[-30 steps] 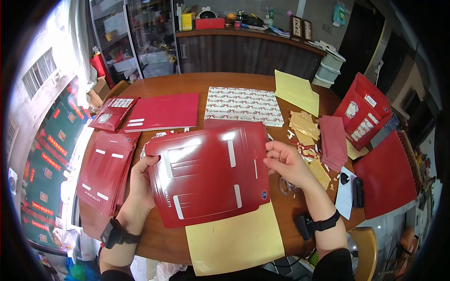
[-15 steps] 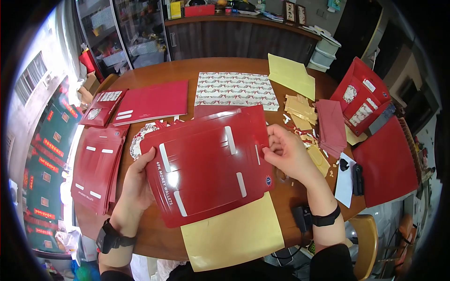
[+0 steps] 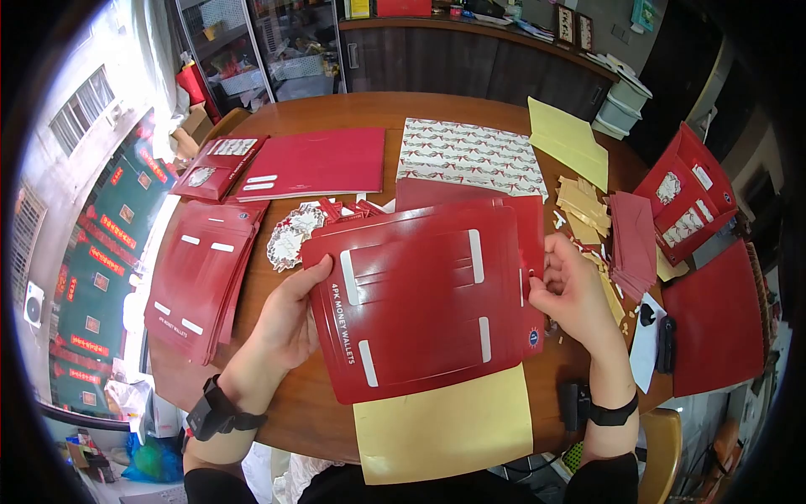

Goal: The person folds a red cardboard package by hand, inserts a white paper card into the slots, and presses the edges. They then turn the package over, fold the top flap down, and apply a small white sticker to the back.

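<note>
In front of me I hold several glossy red die-cut card sheets (image 3: 424, 307), printed "4PK MONEY WALLETS", with white slots. My left hand (image 3: 290, 323) grips their left edge, thumb on top and fingers behind. My right hand (image 3: 567, 290) pinches the right edge near a small slit, and its fingertips are partly hidden. Below the sheets lies a yellow paper sheet (image 3: 445, 433) at the table's near edge. Behind them are white wreath-shaped cutouts (image 3: 295, 238) and small red pieces, partly covered.
On the left lie a stack of similar red sheets (image 3: 201, 277), a folded red wallet (image 3: 220, 166) and a large red folder (image 3: 315, 160). Bow-patterned paper (image 3: 470, 155) is at the back. Rightward are yellow scraps (image 3: 583, 206), red envelopes (image 3: 631, 239) and an open red holder (image 3: 693, 197).
The view has swung left, so the table's things appear farther right. The held sheets have turned slightly, and the right edge shows more apart from the front sheets. Both hands keep their grip.
</note>
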Demonstrator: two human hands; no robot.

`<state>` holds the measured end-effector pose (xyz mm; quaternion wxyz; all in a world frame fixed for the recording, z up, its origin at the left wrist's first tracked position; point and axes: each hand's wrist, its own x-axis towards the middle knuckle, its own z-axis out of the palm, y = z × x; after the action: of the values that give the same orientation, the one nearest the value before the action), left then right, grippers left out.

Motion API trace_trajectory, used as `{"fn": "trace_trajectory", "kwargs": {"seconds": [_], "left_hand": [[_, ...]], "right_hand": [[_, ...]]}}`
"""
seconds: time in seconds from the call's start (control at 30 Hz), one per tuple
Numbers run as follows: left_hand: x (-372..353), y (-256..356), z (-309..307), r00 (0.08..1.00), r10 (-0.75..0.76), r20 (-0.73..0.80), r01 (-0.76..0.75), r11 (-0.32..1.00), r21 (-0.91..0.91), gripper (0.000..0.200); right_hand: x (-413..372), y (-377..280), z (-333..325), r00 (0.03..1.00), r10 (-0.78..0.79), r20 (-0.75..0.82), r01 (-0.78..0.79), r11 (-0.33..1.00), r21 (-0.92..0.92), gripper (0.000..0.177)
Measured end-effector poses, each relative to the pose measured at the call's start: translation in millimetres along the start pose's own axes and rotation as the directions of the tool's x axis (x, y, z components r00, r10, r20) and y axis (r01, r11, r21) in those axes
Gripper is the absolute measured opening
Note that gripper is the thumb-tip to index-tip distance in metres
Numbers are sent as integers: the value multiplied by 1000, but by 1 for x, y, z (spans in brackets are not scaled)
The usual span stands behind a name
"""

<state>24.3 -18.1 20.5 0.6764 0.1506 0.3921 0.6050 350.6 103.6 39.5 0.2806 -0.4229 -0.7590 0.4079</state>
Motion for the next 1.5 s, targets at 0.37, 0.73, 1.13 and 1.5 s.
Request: {"fn": "trace_trajectory", "kwargs": {"seconds": [0.37, 0.73, 1.13, 1.5], "left_hand": [[8, 6, -12, 1000, 6, -27, -7, 999, -49, 42], [8, 8, -12, 996, 9, -94, -9, 1000, 7, 40], [14, 7, -25, 998, -30, -57, 31, 1000, 6, 40], [7, 14, -14, 996, -5, -93, 6, 1000, 9, 38]], "right_hand": [[11, 25, -6, 928, 153, 341, -346, 695, 630, 28], [10, 38, -10, 928, -4, 373, -337, 420, 842, 36], [9, 28, -9, 912, -53, 406, -335, 473, 815, 27], [6, 56, -48, 934, -239, -265, 33, 797, -604, 19]]}}
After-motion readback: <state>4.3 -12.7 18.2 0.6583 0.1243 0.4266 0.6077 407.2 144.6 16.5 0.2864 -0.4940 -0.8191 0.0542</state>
